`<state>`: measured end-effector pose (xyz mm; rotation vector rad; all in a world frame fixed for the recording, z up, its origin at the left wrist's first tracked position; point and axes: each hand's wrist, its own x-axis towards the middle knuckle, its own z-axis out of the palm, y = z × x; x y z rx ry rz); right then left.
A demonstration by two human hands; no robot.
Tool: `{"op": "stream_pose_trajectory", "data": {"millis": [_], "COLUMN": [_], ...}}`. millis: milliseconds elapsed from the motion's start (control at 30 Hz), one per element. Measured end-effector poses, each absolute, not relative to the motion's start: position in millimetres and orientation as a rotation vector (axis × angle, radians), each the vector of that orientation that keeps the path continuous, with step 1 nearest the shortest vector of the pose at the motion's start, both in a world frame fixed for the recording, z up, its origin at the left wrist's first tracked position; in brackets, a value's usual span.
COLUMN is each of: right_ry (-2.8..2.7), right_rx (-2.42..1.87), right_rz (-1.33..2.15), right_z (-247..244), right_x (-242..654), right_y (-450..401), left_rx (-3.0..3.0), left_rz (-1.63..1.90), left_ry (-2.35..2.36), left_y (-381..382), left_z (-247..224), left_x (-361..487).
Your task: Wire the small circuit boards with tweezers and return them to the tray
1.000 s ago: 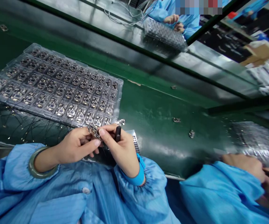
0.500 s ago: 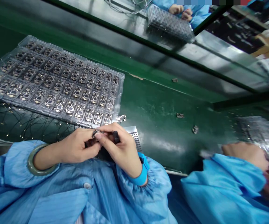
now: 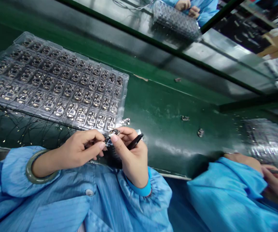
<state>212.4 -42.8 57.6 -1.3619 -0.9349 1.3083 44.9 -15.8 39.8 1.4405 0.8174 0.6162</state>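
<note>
A small circuit board (image 3: pixel 109 141) is held between my two hands above the near side of the plastic tray. My left hand (image 3: pixel 81 148) pinches its left edge between thumb and fingertips. My right hand (image 3: pixel 131 153) grips the board's right side with thumb and index finger. Tucked in the same right palm is a black slim tool (image 3: pixel 136 141), its far part hidden by the hand. Just beyond my fingers lies the clear tray (image 3: pixel 126 84), with rows of similar boards in its pockets.
Loose boards lie on the green bench (image 3: pixel 153 106), one (image 3: pixel 200 132) toward the right. Thin black wires (image 3: pixel 32 129) spread along the tray's near edge. A co-worker's sleeve (image 3: pixel 226 190) and hands are at right beside another tray (image 3: pixel 269 138). Another person works across the bench.
Both hands have opened apart slightly, and the board between them shows more. My right hand has turned, so the black tool now points up to the right. The co-worker's hands at right have shifted.
</note>
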Motion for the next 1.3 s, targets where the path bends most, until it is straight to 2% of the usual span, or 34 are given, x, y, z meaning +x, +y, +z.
{"op": "stream_pose_trajectory", "data": {"millis": [233, 400, 1033, 1300], "right_ry": [-0.960, -0.960, -0.937, -0.912], "right_rx": [-1.467, -1.483, -1.467, -1.454], "right_rz": [1.007, 0.913, 0.870, 1.043], "right_z": [52.2, 48.2, 47.3, 49.9], "right_x": [201.6, 195.0, 185.9, 190.6], "right_y": [-47.0, -48.5, -52.6, -55.2], "left_rx": [1.500, 1.580, 1.553, 1.466], "left_rz": [0.759, 0.768, 0.758, 0.714], "left_ry": [0.981, 1.020, 1.022, 0.945], "left_y": [-16.2, -15.7, -15.7, -13.3], "left_z": [39.2, 38.5, 41.4, 42.8], "left_x": [44.2, 43.8, 42.5, 40.9]}}
